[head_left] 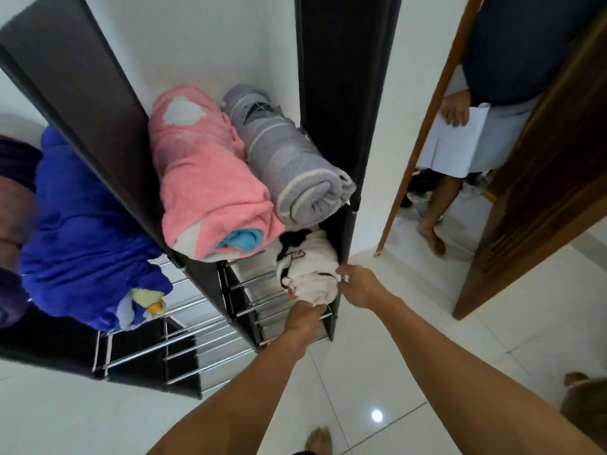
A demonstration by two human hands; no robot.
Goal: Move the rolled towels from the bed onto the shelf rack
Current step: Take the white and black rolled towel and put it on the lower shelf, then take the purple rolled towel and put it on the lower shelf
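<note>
A black shelf rack (98, 103) with metal rod shelves stands against the wall. On its upper right shelf lie a pink rolled towel (207, 178) and a grey striped rolled towel (289, 165), side by side. One level below sits a white rolled towel with black markings (308, 267). My left hand (307, 318) grips this white towel from underneath at its front end. My right hand (356, 285) pinches its right side beside the rack's post. A blue rolled towel (82, 231) lies in the left column, with a purple one (13, 224) at the frame's edge.
Another person (466, 139) holding white paper stands in the doorway to the right, beside an open brown wooden door (538, 178). The floor is glossy white tile (410, 339). My bare foot (317, 441) shows at the bottom. Lower rod shelves (184, 336) hold nothing.
</note>
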